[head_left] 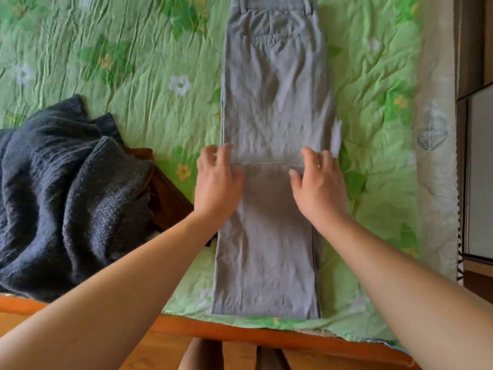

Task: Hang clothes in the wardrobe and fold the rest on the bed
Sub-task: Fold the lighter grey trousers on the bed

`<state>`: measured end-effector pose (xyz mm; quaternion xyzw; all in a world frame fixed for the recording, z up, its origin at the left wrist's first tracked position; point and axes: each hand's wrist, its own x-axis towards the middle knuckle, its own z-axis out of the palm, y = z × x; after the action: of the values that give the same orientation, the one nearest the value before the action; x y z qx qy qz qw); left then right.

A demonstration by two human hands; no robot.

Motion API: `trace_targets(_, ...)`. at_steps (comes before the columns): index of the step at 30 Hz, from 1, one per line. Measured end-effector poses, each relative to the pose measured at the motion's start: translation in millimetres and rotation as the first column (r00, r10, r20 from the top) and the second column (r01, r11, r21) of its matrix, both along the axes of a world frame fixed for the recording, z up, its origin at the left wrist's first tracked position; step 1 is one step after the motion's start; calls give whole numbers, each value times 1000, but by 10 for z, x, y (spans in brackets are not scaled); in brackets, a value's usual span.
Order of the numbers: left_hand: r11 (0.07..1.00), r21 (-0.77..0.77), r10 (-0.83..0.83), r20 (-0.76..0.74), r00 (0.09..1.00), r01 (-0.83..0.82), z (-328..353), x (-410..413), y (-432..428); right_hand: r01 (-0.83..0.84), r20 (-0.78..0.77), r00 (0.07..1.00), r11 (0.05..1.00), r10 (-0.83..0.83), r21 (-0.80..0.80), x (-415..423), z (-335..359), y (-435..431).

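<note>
Grey trousers (274, 97) lie lengthwise on the bed, folded leg on leg, waistband at the far end. The leg ends are folded up from the bed's near edge, and their hem lies across the middle. My left hand (217, 180) rests flat at the hem's left corner with fingers spread. My right hand (318, 182) rests flat at the hem's right side, fingers straight. Neither hand grips the cloth.
A dark knitted sweater (61, 193) lies heaped at the left, partly over a brown garment (165, 193). The green flowered bedspread (149, 84) covers the bed. An orange wooden bed frame (240, 332) runs along the near edge. Dark furniture (477, 129) stands at the right.
</note>
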<state>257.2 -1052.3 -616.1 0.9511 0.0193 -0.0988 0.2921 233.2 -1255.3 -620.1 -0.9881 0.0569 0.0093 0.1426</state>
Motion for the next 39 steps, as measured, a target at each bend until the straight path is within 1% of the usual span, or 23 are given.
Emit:
trace_targets(1, 987, 101, -129, 61, 990, 122, -52, 5, -54, -109, 33, 993, 990, 112, -85, 41, -32, 10)
trace_targets(2, 949, 208, -257, 79, 963, 236, -140, 23, -92, -211, -1, 977, 967, 213, -146, 78, -116, -4)
trace_targets(4, 844, 364, -428, 16, 904, 393, -377, 91, -126, -313, -166, 945, 929, 283, -199, 151, -329, -85)
trace_targets(5, 811, 397, -454, -33, 890, 429, -494, 114, -124, -324, -227, 933, 924, 278, -202, 158, -438, -132)
trace_targets(7, 788, 421, -455, -92, 886, 449, -629, 119, -119, -311, -287, 926, 928, 247, -206, 137, -573, -200)
trace_targets(8, 782, 433, -453, -100, 886, 448, -644, 123, -127, -296, -283, 931, 932, 231, -211, 137, -588, -208)
trace_targets(10, 804, 415, -442, -66, 895, 427, -564, 164, -138, -259, -211, 954, 942, 215, -211, 221, -487, -165)
trace_targets(11, 829, 392, -429, -11, 903, 398, -503, 244, -141, -235, -139, 968, 952, 210, -198, 327, -400, -138)
trace_targets(13, 854, 370, -419, 74, 905, 365, -384, 613, -185, -216, -13, 976, 962, 217, -167, 718, -271, -116)
trace_targets(14, 851, 377, -428, 89, 900, 367, -345, 867, -225, -224, -11, 974, 960, 225, -167, 974, -238, -123)
trace_targets(17, 817, 449, -433, 63, 899, 362, -394, 1591, -277, -263, -107, 964, 932, 243, -252, 1672, -307, -244)
trace_targets(19, 777, 489, -432, -45, 901, 397, -521, 1852, -213, -288, -236, 946, 914, 224, -286, 1886, -471, -345)
trace_targets(21, 736, 517, -443, -119, 888, 436, -611, 1902, -167, -299, -296, 930, 915, 216, -270, 1944, -612, -398)
trace_targets(22, 742, 513, -444, -106, 890, 432, -611, 1930, -176, -284, -272, 939, 923, 212, -261, 1963, -628, -404)
trace_targets(23, 769, 497, -436, -52, 898, 402, -572, 1975, -197, -255, -204, 957, 934, 207, -248, 1992, -598, -395)
trace_targets(25, 831, 471, -388, 110, 915, 295, -477, 2164, -264, -185, 5, 982, 955, 191, -231, 2168, -508, -378)
trace_targets(26, 846, 460, -372, 148, 916, 269, -464, 2316, -299, -159, 72, 981, 961, 179, -224, 2320, -478, -384)
trace_targets(27, 848, 452, -372, 140, 918, 275, -471, 2481, -332, -153, 66, 983, 965, 171, -215, 2496, -467, -400)
trace_targets(29, 822, 471, -402, 85, 912, 318, -547, 2740, -368, -184, -28, 983, 955, 183, -233, 2819, -525, -416)
trace_targets(31, 811, 489, -414, 92, 906, 321, -691, 2853, -373, -205, -79, 978, 949, 192, -240, 2974, -683, -426)
trace_targets(35, 823, 484, -398, 118, 910, 297, -846, 2863, -366, -173, -4, 984, 962, 176, -211, 2944, -847, -460)
trace_targets(37, 814, 492, -397, 84, 914, 308, -820, 2874, -369, -190, -75, 981, 963, 178, -192, 2982, -815, -453)
trace_targets(39, 785, 517, -403, 10, 915, 340, -734, 2885, -389, -216, -194, 964, 962, 183, -165, 3052, -715, -460)
